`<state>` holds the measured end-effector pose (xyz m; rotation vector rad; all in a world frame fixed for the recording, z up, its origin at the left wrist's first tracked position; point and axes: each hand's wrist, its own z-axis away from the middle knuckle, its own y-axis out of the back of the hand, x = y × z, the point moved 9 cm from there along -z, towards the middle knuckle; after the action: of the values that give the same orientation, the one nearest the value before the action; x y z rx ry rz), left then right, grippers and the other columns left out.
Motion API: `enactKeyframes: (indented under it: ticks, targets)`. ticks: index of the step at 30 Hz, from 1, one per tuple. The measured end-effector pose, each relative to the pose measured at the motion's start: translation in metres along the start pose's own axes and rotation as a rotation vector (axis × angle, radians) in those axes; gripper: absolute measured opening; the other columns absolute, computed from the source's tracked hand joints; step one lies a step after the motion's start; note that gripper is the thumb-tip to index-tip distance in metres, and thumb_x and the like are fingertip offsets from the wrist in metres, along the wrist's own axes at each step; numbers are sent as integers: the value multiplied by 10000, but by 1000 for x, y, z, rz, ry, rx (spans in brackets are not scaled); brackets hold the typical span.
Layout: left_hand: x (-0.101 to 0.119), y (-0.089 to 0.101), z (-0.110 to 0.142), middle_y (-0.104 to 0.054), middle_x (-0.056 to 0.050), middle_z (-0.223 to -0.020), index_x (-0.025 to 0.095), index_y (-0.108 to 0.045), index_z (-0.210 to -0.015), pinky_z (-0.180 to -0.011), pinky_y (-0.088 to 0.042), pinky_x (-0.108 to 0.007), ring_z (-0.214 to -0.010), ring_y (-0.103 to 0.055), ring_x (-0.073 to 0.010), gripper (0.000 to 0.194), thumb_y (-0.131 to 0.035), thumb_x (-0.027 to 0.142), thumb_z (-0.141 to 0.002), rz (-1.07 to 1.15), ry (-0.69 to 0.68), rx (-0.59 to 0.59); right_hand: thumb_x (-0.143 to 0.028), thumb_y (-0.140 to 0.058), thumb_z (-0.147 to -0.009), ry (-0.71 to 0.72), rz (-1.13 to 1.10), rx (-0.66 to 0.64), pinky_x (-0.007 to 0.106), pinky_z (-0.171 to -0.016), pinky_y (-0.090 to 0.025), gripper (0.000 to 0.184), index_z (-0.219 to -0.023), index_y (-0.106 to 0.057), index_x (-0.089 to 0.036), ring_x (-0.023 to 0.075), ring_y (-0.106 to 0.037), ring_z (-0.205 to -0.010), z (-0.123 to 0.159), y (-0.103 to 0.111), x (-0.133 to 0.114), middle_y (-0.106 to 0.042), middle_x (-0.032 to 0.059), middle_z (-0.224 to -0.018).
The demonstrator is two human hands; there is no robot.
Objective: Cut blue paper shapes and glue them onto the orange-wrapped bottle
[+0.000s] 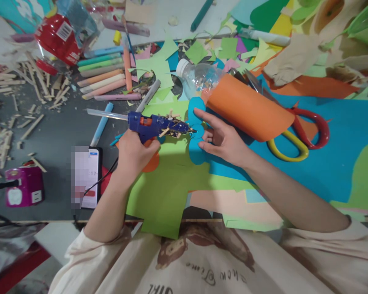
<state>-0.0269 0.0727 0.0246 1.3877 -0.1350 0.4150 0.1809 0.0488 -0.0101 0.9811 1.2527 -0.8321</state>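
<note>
My left hand (136,153) is wrapped round the handle of a blue hot glue gun (150,124). A clear glue stick (107,114) sticks out of its back, and bits of wood cling to its front. The nozzle meets the middle of a blue paper cutout (197,153) made of rounded lobes. My right hand (223,136) holds that cutout from the right, thumb and fingers at its edge. Beyond the right hand lies a plastic bottle (202,77) wrapped in orange paper (248,106). Green paper (159,188) spreads under the glue gun.
Scissors (312,128) with red and yellow handles lie right of the bottle on blue paper (333,163). Several markers (104,77), wood sticks (36,77) and a red container (59,38) stand left. A phone (90,175) and purple charger box (24,185) lie near the front edge.
</note>
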Motion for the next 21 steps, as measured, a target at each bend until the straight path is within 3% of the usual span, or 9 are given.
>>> enactKeyframes:
  ticks: [9, 12, 16, 21]
  targets:
    - [1, -3, -1, -596, -56, -741, 229, -508, -706, -763, -496, -397, -819, -649, -275, 87, -579, 261, -667, -2, -31, -11, -576, -633, -844, -24, -45, -21, 299, -643, -515, 761, -1485, -367, -263, 127, -486, -673, -1, -2, 1, -608, 52, -1010]
    - [2, -3, -2, -623, -59, -784, 216, -555, -775, -786, -508, -380, -853, -656, -274, 114, -586, 244, -669, -2, -49, -15, -562, -653, -833, -38, -49, -16, 298, -642, -525, 790, -1495, -365, -240, 131, -500, -668, 0, -1, 3, -594, 35, -928]
    - [3, -5, -1, -638, -63, -822, 204, -582, -858, -816, -514, -361, -896, -660, -276, 192, -598, 233, -670, 8, -93, -10, -555, -659, -828, -37, -54, 3, 296, -631, -535, 775, -1492, -382, -266, 125, -514, -668, 0, 0, 5, -598, 46, -1011]
    - [3, -7, -2, -636, -71, -857, 210, -577, -888, -854, -506, -356, -976, -654, -292, 220, -610, 250, -674, 10, -146, 32, -514, -667, -837, -30, -82, 1, 286, -637, -526, 746, -1482, -393, -260, 119, -490, -660, -1, -1, 5, -588, 22, -935]
